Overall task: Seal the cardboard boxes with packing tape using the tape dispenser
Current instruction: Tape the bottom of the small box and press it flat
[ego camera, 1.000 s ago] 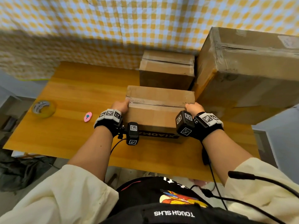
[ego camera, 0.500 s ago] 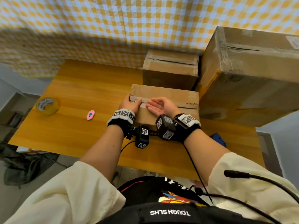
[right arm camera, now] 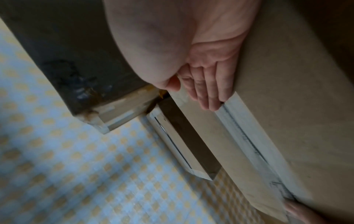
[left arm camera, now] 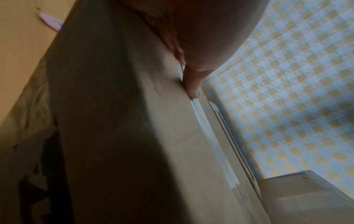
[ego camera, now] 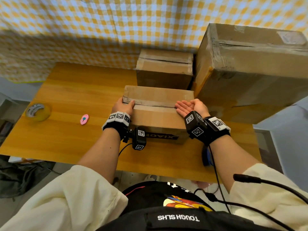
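- Box (ego camera: 156, 116): matt brown cardboard.
- Tape (ego camera: 153, 103) on box seam: glossy clear plastic.
- Table (ego camera: 75, 97) under box: smooth wood.
- Roll (ego camera: 43, 116) left of box: glossy yellowish plastic.
- Cloth (ego camera: 100, 22) behind box: matt checked fabric.

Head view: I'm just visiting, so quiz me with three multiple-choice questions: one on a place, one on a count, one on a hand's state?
1. Where does the tape roll lie?
A. on a box
B. on the table, near its left edge
C. on the floor

2. How many cardboard boxes show?
A. one
B. three
C. five

3. How is the right hand?
A. open, fingers straight
B. clenched in a fist
C. curled round a pen

1 B: the roll sits on wood, far left.
2 B: front box, rear box, large box at right.
3 A: its straight fingers touch the front box's top.
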